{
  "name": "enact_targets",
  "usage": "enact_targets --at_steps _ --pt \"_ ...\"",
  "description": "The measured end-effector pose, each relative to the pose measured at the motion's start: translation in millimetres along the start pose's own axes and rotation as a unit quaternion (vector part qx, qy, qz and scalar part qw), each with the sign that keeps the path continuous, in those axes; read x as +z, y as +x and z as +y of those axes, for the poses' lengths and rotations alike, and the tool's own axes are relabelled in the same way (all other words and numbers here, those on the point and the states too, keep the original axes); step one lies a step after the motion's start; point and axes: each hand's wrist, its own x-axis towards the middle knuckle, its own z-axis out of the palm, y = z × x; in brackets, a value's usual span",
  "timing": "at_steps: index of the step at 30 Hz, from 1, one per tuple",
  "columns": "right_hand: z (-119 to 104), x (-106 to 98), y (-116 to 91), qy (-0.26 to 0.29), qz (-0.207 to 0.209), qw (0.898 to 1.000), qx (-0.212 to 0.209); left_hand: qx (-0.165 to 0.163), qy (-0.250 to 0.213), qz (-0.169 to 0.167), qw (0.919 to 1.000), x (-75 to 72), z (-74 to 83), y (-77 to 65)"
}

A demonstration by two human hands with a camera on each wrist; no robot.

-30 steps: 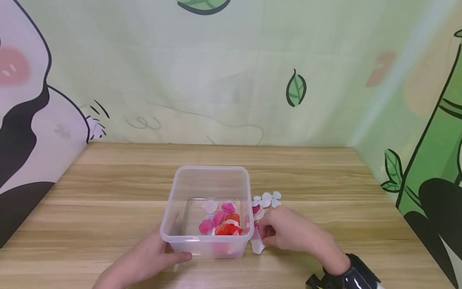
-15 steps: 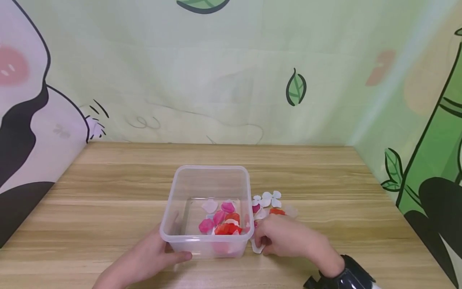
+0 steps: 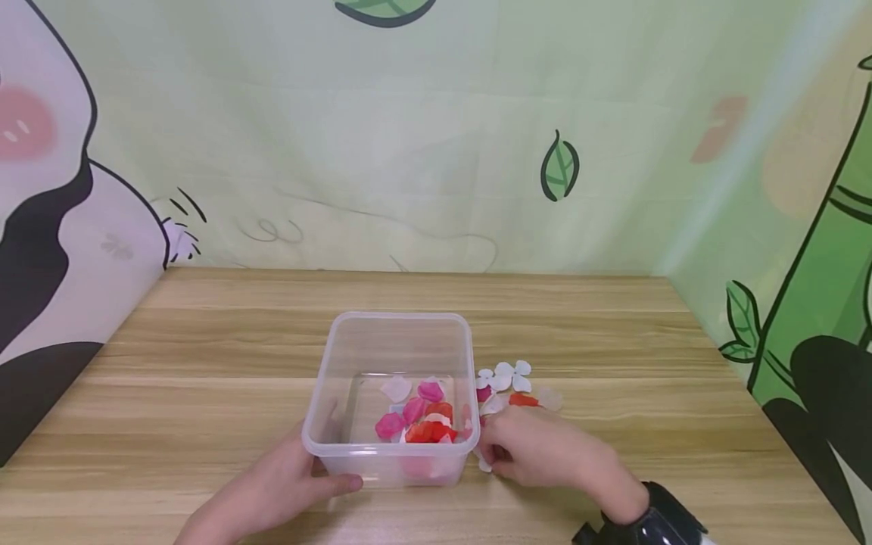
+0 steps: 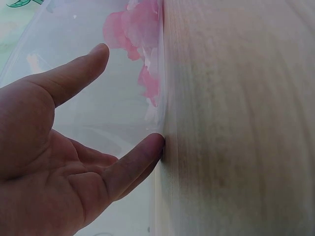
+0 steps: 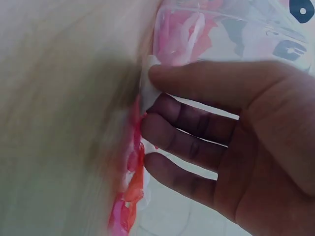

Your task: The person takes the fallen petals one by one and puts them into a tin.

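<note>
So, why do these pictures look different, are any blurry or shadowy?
Head view: fairly crisp and evenly lit, with a pale diagonal streak on the backdrop; left wrist view: tabletop hazy, petals smeary through the cloudy box; right wrist view: tabletop blurred too, a soft dark shadow near the right hand, whose fingers look dim.

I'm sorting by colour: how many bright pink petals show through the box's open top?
3 visible in the box: a rear petal, a middle petal and a front-left petal. More may be hidden under the red petals.
</note>
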Motion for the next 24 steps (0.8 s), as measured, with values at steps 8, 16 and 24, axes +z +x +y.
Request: enact_targets --at_steps 8,16,24 --pt "1.7 -5.9 -5.9 0.022 0.022 0.999 -0.022 0.000 0.003 0.003 1.0000 0.2 0.1 -0.2" --pt "5.1 -18.1 -9.4 0.029 0.042 0.997 -0.050 -0.003 -0.001 0.003 1.0000 -0.3 1.0 0.3" --pt "10.3 -29.7 -17.9 0.044 0.061 0.996 -0.053 -0.002 -0.005 0.005 1.0000 -0.4 1.9 0.9"
